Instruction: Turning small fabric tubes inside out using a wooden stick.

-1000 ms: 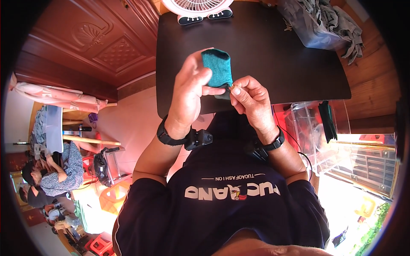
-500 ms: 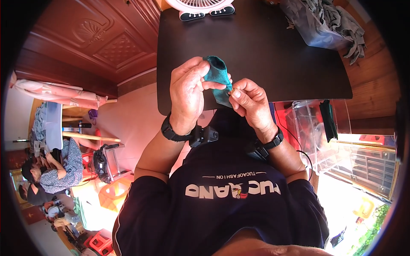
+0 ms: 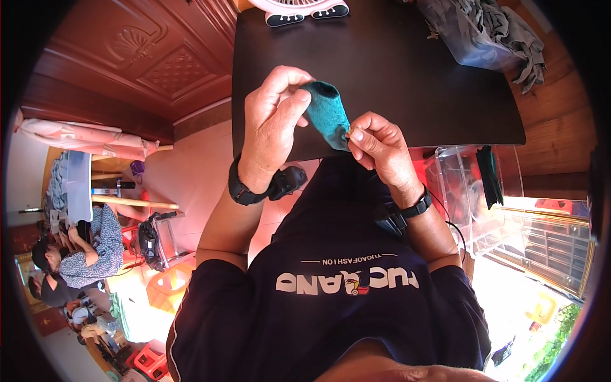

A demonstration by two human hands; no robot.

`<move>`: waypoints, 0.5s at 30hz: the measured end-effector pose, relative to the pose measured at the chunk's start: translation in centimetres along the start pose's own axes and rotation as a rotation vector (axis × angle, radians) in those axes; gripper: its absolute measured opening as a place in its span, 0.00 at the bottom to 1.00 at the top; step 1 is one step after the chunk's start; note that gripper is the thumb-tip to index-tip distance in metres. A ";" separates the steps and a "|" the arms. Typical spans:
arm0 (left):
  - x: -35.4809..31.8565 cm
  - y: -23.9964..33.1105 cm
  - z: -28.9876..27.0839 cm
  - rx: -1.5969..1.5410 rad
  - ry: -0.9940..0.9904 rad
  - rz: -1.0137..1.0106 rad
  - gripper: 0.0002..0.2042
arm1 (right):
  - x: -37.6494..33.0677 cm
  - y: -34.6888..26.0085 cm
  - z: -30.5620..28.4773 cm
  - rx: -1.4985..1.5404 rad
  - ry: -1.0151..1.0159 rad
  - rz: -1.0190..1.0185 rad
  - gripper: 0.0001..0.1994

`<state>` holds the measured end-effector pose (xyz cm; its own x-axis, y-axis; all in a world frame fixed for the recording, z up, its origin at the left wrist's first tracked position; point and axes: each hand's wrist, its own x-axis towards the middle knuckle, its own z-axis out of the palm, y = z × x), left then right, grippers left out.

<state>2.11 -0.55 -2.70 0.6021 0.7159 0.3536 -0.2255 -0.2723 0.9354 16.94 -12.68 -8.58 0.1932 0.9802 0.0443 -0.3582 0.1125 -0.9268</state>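
Observation:
A small tube of teal velvety fabric (image 3: 328, 116), perhaps a pouch, is held up over the near edge of the black table (image 3: 407, 83). Its dark opening faces up and away. My left hand (image 3: 272, 118) grips the rim at the upper left between thumb and fingers. At the lower right end, the thumb and fingertips of my right hand (image 3: 382, 145) are pinched together on the fabric. Whether something tiny is also between those fingertips, I cannot make out. Both wrists wear black straps with small devices.
A pink fan (image 3: 299, 7) stands at the table's far edge. At the far right is a clear bin (image 3: 474, 54) heaped with grey cloth. Beside the table's right front, dark green cloth (image 3: 488, 178) hangs over a clear plastic container (image 3: 452, 191). Another person (image 3: 95, 254) sits at far left.
My left hand has moved up and left, stretching the teal fabric tube longer and straighter. Its fingers no longer cross the tube's middle. My right hand keeps its pinch, shifted slightly right.

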 end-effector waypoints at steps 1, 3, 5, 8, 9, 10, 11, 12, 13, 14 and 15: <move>0.0 0.0 -0.2 0.062 -0.027 0.005 0.07 | -0.1 0.0 0.0 -0.018 0.010 0.002 0.07; 0.0 0.2 -0.7 0.127 -0.036 0.018 0.06 | -0.2 -0.2 -0.1 -0.017 -0.015 0.010 0.08; 0.1 0.4 -1.0 0.201 -0.131 0.131 0.04 | -0.3 -0.3 -0.2 -0.017 -0.024 0.024 0.08; -0.1 0.6 -1.3 0.213 -0.146 0.050 0.03 | -0.5 -0.3 -0.3 -0.034 -0.044 0.020 0.08; -0.1 0.6 -1.3 0.223 -0.145 0.051 0.03 | -0.6 -0.2 -0.3 -0.030 -0.052 0.011 0.08; -0.1 0.6 -1.2 0.238 -0.143 0.020 0.06 | -0.6 0.0 -0.3 -0.027 -0.043 0.005 0.08; -0.1 0.5 -1.1 0.253 -0.140 -0.012 0.08 | -0.6 0.2 -0.2 -0.026 -0.062 0.006 0.08; -0.2 0.5 -0.9 0.253 -0.137 -0.014 0.08 | -0.6 0.5 -0.1 0.029 -0.061 -0.023 0.07; -0.4 0.4 -0.5 0.198 -0.136 -0.055 0.08 | -0.6 0.7 -0.1 0.093 -0.050 -0.063 0.07; -0.5 0.4 -0.3 0.143 -0.136 -0.096 0.07 | -0.6 0.9 0.0 0.084 -0.061 -0.049 0.07; -0.6 0.4 -0.3 0.143 -0.135 -0.097 0.07 | -0.6 1.1 0.1 0.134 -0.050 -0.060 0.07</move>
<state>1.43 -0.94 -2.52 0.7149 0.6534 0.2492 -0.0564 -0.3014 0.9518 16.38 -13.14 -9.56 0.1731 0.9775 0.1204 -0.4671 0.1891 -0.8638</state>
